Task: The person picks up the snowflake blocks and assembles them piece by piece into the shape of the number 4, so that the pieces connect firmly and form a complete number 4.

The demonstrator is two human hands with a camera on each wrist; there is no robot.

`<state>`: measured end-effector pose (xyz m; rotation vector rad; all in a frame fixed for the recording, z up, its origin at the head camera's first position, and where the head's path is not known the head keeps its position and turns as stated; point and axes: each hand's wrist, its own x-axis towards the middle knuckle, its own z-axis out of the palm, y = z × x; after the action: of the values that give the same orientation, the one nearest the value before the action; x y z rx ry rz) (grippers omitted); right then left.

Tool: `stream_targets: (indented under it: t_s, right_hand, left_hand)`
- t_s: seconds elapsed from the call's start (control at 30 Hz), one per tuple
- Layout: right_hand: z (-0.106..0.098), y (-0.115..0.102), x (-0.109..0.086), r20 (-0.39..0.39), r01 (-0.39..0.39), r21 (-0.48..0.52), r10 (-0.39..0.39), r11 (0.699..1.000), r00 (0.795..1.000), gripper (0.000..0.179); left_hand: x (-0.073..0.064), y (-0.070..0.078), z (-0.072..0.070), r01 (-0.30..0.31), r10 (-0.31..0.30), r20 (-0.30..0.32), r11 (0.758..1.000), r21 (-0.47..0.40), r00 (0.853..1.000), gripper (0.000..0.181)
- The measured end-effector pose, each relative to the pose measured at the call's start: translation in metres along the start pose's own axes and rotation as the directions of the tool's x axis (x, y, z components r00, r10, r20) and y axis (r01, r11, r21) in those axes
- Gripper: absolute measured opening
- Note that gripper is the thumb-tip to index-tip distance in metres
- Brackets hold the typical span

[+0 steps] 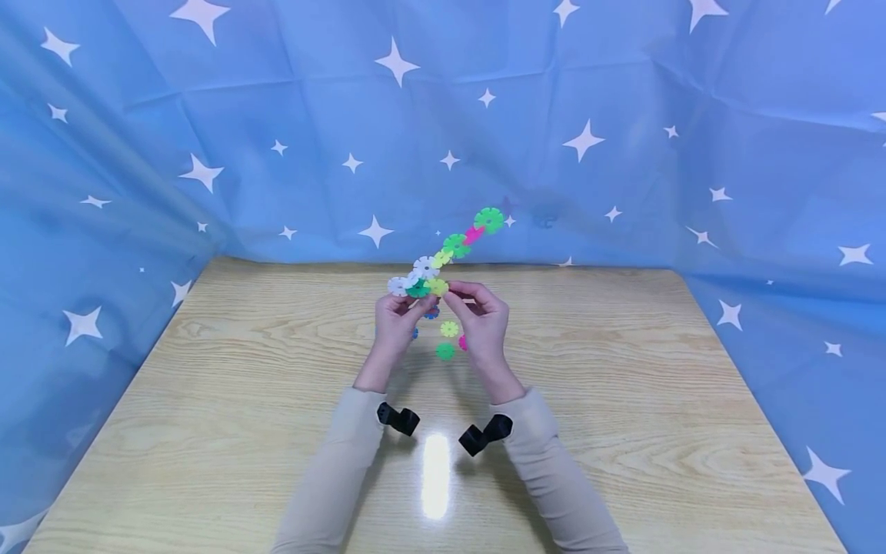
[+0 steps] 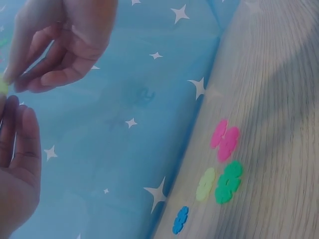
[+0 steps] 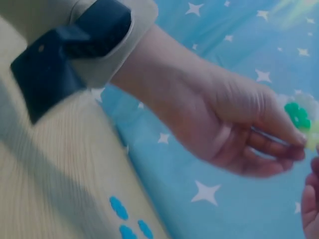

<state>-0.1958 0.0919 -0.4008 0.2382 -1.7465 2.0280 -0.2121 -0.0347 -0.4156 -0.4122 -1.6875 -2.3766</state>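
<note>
Both hands hold a chain of joined toothed plastic discs, snowflake building pieces, in the air above the table. The chain (image 1: 425, 268) runs from white discs on the left up through yellow and green to a pink disc (image 1: 474, 235) and a green disc (image 1: 490, 221). My left hand (image 1: 396, 323) grips it by the dark green disc (image 1: 418, 288). My right hand (image 1: 484, 327) pinches the edge of a yellow disc (image 1: 437, 287) beside that one. In the left wrist view the fingertips of both hands meet near the left edge, with most of the chain out of frame.
Loose discs lie on the wooden table (image 1: 623, 369) below the hands: yellow (image 1: 449, 329), green (image 1: 445, 352), pink (image 2: 228, 144) and several blue ones (image 3: 118, 207). A blue star-patterned cloth (image 1: 311, 115) hangs behind the table and at its sides.
</note>
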Motion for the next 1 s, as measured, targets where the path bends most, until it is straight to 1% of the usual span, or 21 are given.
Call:
stream_targets:
  t_s: [0.07,0.13,0.23,0.3,0.37,0.47,0.5,0.63,0.73,0.8,0.83,0.9,1.0]
  right_hand:
    - [-0.005,0.006,0.001,0.037,-0.01,-0.055,0.012,0.998,0.999,0.02]
    - [-0.012,0.013,0.002,0.071,-0.04,-0.132,0.05,0.99,0.996,0.02]
    - [-0.025,0.026,0.006,0.099,-0.115,-0.26,0.144,0.959,0.985,0.021]
    - [-0.034,0.035,0.01,0.112,-0.166,-0.358,0.219,0.919,0.969,0.022]
    - [-0.043,0.043,0.013,0.125,-0.199,-0.453,0.283,0.869,0.951,0.023]
    - [-0.053,0.054,0.016,0.133,-0.217,-0.588,0.358,0.779,0.924,0.026]
    - [-0.056,0.056,0.016,0.131,-0.221,-0.618,0.376,0.754,0.917,0.027]
    - [-0.061,0.066,0.019,0.132,-0.195,-0.732,0.417,0.653,0.899,0.03]
    - [-0.064,0.072,0.02,0.152,-0.142,-0.802,0.428,0.581,0.891,0.03]
    - [-0.066,0.075,0.021,0.166,-0.107,-0.833,0.43,0.543,0.888,0.028]
    - [-0.067,0.075,0.022,0.171,-0.095,-0.843,0.432,0.529,0.886,0.027]
    - [-0.067,0.076,0.024,0.172,-0.09,-0.858,0.448,0.505,0.877,0.023]
    - [-0.068,0.073,0.03,0.172,-0.081,-0.885,0.484,0.459,0.858,0.019]
  left_hand:
    - [0.0,0.001,-0.003,-0.013,0.013,0.005,1.0,0.001,1.0,0.029]
    - [0.001,0.002,-0.006,-0.029,0.029,0.004,1.0,-0.002,1.0,0.03]
    - [0.002,0.003,-0.012,-0.053,0.053,0.002,0.999,-0.004,0.999,0.033]
    - [0.003,0.003,-0.015,-0.069,0.069,-0.003,0.998,-0.013,0.998,0.035]
    - [0.003,0.005,-0.018,-0.079,0.079,-0.003,0.997,-0.017,0.997,0.036]
    - [0.003,0.007,-0.02,-0.086,0.086,0.0,0.996,-0.02,0.996,0.037]
    - [0.003,0.008,-0.021,-0.089,0.089,0.001,0.996,-0.017,0.996,0.038]
    - [0.004,0.009,-0.023,-0.09,0.09,0.002,0.996,-0.016,0.996,0.039]
    - [0.003,0.01,-0.023,-0.086,0.086,0.001,0.996,-0.026,0.996,0.04]
    - [0.003,0.011,-0.022,-0.087,0.087,-0.001,0.996,-0.028,0.996,0.039]
    - [0.003,0.012,-0.021,-0.086,0.086,-0.003,0.996,-0.028,0.996,0.038]
    - [0.004,0.012,-0.021,-0.087,0.087,-0.009,0.996,-0.027,0.996,0.036]
    - [0.005,0.011,-0.021,-0.082,0.081,-0.03,0.996,-0.029,0.996,0.034]
